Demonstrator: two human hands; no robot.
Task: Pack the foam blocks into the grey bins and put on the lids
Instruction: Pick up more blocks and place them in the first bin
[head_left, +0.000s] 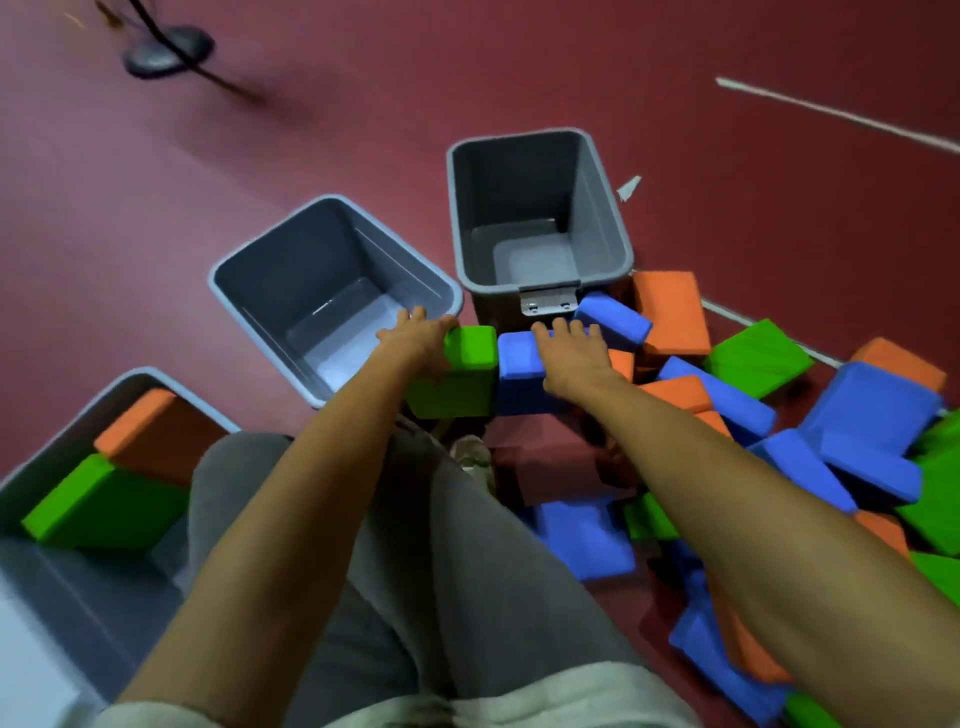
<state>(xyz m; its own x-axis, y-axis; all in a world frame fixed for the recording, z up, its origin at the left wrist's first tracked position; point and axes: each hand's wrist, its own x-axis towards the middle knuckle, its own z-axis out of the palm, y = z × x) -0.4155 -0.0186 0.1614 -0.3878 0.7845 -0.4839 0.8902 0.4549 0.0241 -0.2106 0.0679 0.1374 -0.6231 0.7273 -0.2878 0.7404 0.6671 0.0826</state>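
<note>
GRIP: your left hand (415, 338) clamps the green foam block (460, 376); right hand (571, 351) apparently curls over the blue foam block (519, 364) | WHY: 2 blocks pressed together, likely lifting as 1 load | TARGET: middle grey bin (270, 280), unfilled, just beside.

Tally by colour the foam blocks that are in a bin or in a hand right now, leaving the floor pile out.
Green: 2, packed green block in the near bin, held green block in the left hand
Orange: 1, orange block in the near bin
Blue: 1, blue block in the right hand
Total: 4
</note>
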